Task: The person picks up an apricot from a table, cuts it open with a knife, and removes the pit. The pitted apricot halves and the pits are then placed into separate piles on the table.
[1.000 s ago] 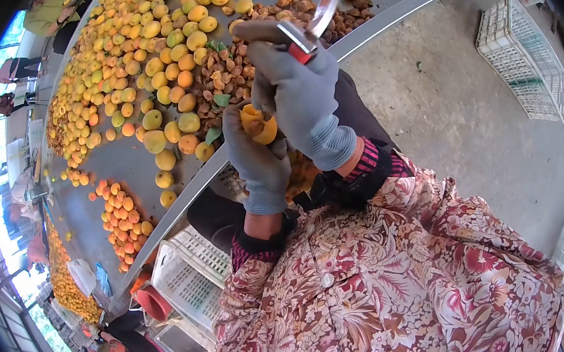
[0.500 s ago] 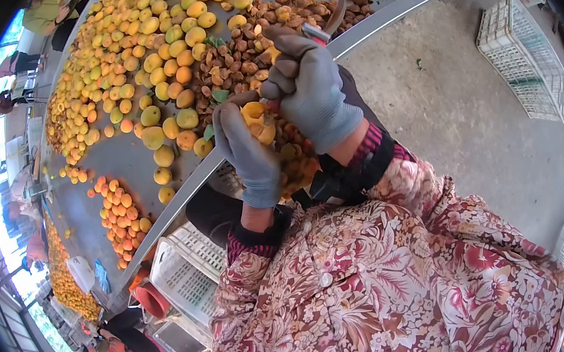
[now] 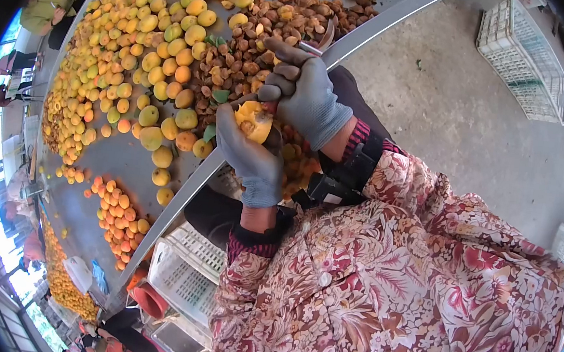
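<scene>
My left hand [image 3: 249, 148], in a grey glove, is closed around a cut-open apricot [image 3: 254, 124] whose yellow flesh faces up. Just above and to the right, my right hand [image 3: 312, 97], also gloved, is wrapped round a knife. A curved blade [image 3: 328, 35] and a metal piece [image 3: 311, 48] show past its knuckles; most of the handle is hidden, with a reddish bit near the fruit. Both hands are close together over the table's metal edge. Behind them lies a heap of brown apricot stones [image 3: 239, 61]. Below, partly covered by my hands, more orange fruit [image 3: 297, 164] sits in a crate.
Whole apricots [image 3: 131, 43] cover much of the grey metal table [image 3: 119, 155], with a smaller orange pile [image 3: 119, 217] nearer. White plastic crates stand below the edge [image 3: 182, 275] and on the floor at right [image 3: 521, 57]. Other people [image 3: 49, 7] are at the far side.
My right hand has shifted slightly down and left, and the blade has moved with it. The apricot in my left hand now shows more of its opened inside.
</scene>
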The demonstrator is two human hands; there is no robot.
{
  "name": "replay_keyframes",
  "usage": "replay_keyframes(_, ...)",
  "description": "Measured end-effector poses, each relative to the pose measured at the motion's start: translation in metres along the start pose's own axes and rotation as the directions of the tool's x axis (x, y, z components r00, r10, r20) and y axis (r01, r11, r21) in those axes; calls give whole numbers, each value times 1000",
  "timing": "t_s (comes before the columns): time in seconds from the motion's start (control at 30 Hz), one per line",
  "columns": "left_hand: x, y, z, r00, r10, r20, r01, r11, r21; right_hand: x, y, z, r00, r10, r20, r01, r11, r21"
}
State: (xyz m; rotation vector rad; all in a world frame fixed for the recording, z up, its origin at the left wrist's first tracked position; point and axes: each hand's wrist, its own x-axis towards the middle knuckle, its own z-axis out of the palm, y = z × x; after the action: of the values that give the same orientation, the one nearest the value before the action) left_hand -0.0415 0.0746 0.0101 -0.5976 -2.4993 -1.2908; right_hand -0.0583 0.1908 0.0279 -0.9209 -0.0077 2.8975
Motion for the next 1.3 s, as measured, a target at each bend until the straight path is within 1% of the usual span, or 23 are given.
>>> replay_keyframes(0.17, 2, 0, 4, 989, -143, 22, 145, 967, -209, 2, 0, 5, 999, -23, 35, 20, 997, 69)
replay_keyframes(0.23, -4, -18, 9, 989, 89, -115, -94, 995, -44, -10, -1, 12, 976, -164, 143, 187, 968, -168)
replay_keyframes(0.27, -4, -21, 12, 989, 90, -115, -96, 994, -44, -19, 2, 18, 976, -164, 144, 187, 968, -167)
replay_keyframes(0.3, -1, -18, 13, 954, -290, -80, 212, 835, -507, -31, 5, 26, 938, -283, 199, 335, 887, -317)
replay_keyframes(0.33, 2, -17, 14, 806, -579, 124, 410, 395, -822, -36, 7, 30, 882, -383, 273, 469, 762, -446)
replay_keyframes(0.37, 1, -14, 13, 807, -577, 123, 408, 396, -822, -39, 7, 29, 885, -357, 298, 460, 769, -445)
replay_keyframes(0.4, -2, -9, 12, 921, -386, -46, 300, 780, -549, -37, 6, 25, 883, -357, 304, 463, 768, -442)
replay_keyframes(0.43, -3, -5, 9, 985, -117, -124, 98, 984, -150, -33, 5, 20, 928, -326, 179, 371, 855, -364)
replay_keyframes(0.47, -19, -32, 19, 962, -252, -104, 210, 929, -305, -24, 7, 22, 961, -259, 91, 274, 926, -259)
replay_keyframes(0.5, -22, -61, 28, 934, -344, -99, 267, 854, -446, -21, 7, 21, 965, -210, 157, 246, 932, -267)
replay_keyframes(0.53, -17, -44, 21, 983, 114, -146, -50, 921, 386, -21, 4, 12, 958, -152, 242, 218, 936, -276)
replay_keyframes(0.57, -35, -82, 43, 979, -201, -30, 204, 967, 153, -15, -1, 1, 898, -92, 429, 257, 903, -345)
replay_keyframes(0.6, -19, -47, 37, 858, -504, -99, 374, 746, -551, -20, -1, 4, 912, -87, 401, 234, 913, -335)
replay_keyframes(0.63, -7, -18, 19, 802, -597, 34, 480, 608, -632, -22, -9, 5, 896, 15, 444, 147, 933, -327)
replay_keyframes(0.67, -2, 0, 8, 723, -662, 194, 583, 436, -685, -16, -13, 2, 875, 40, 483, 153, 923, -354)
replay_keyframes(0.7, -2, 3, 6, 736, -654, 173, 563, 450, -694, -20, -16, 6, 820, 21, 572, 285, 852, -440)
replay_keyframes(0.77, -5, 6, 5, 854, -468, 225, 519, 746, -417, -27, -18, 12, 752, 19, 659, 419, 758, -500)
replay_keyframes(0.9, -1, 12, 3, 941, -290, 176, 337, 858, -388, -42, -7, 23, 772, -2, 635, 496, 627, -601)
replay_keyframes(0.97, 4, 15, -1, 809, -497, 315, 574, 551, -605, -41, 4, 23, 783, -100, 614, 549, 575, -606)
replay_keyframes(1.0, 6, 18, -1, 813, -494, 308, 568, 555, -607, -42, 7, 24, 778, -97, 620, 552, 576, -603)
replay_keyframes(1.07, 14, 23, 3, 636, -727, 257, 601, 258, -756, -41, 11, 26, 815, -210, 540, 524, 665, -532)
replay_keyframes(1.2, 14, 8, 11, 590, -732, 340, 627, 149, -765, -17, 6, 13, 886, -157, 435, 295, 917, -268)
replay_keyframes(1.3, 16, 13, 17, 633, -722, 281, 508, 114, -854, -13, 1, 15, 882, -122, 456, 239, 948, -209)
